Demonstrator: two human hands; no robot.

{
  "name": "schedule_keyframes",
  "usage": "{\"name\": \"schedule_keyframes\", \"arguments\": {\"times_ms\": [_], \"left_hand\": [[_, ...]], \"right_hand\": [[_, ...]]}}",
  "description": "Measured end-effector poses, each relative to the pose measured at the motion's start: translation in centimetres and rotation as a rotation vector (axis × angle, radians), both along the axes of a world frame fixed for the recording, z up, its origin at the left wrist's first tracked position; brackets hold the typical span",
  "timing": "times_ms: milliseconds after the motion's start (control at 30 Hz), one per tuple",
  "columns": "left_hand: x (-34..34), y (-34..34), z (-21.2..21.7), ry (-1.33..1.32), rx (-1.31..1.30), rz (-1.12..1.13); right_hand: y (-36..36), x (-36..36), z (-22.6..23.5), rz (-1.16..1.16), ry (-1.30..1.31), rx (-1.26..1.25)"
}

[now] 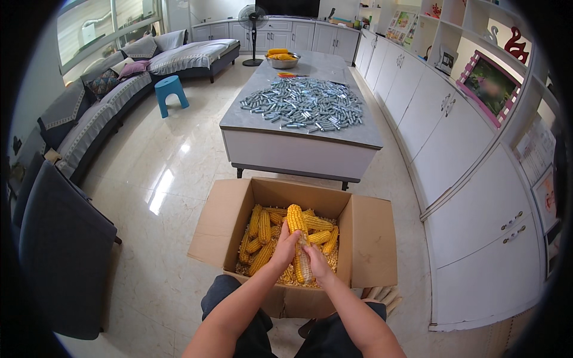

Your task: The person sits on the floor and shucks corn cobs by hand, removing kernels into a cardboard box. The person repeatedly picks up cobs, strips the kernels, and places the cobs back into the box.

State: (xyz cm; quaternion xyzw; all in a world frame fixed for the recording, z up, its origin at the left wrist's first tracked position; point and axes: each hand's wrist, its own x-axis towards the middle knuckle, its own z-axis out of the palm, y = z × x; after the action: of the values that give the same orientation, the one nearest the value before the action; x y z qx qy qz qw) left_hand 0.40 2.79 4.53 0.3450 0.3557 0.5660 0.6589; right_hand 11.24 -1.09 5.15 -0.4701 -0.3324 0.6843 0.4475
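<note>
Over an open cardboard box (373, 241), my left hand (286, 249) is wrapped round a yellow corn cob (296, 218) that points up and away from me. My right hand (320, 265) grips the lower part, where a pale, partly stripped length of cob (303, 271) shows white with some kernels left. The fingers cover the middle, so I cannot tell whether this is one cob or two. Inside the box, several yellow corn cobs (264, 225) lie on a layer of loose kernels (287, 275).
Beyond the box stands a grey-topped table (236, 113) with a heap of small silvery-blue cylinders (304, 104) and a metal bowl of corn (282, 61). Pale stripped cobs (385, 296) lie right of the box. A dark chair (62, 250) and blue stool (171, 94) stand left; white cabinets (471, 209) line the right.
</note>
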Motion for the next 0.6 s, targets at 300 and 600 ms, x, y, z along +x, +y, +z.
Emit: {"name": "schedule_keyframes", "arguments": {"times_ms": [300,600], "left_hand": [[0.1,0.6,0.1,0.24,-0.066,0.087],[0.2,0.7,-0.8,-0.013,-0.005,0.056]], "right_hand": [[0.3,-0.4,-2.6,0.029,-0.32,0.327],[0.4,0.3,-3.1,0.036,-0.248,0.217]]}}
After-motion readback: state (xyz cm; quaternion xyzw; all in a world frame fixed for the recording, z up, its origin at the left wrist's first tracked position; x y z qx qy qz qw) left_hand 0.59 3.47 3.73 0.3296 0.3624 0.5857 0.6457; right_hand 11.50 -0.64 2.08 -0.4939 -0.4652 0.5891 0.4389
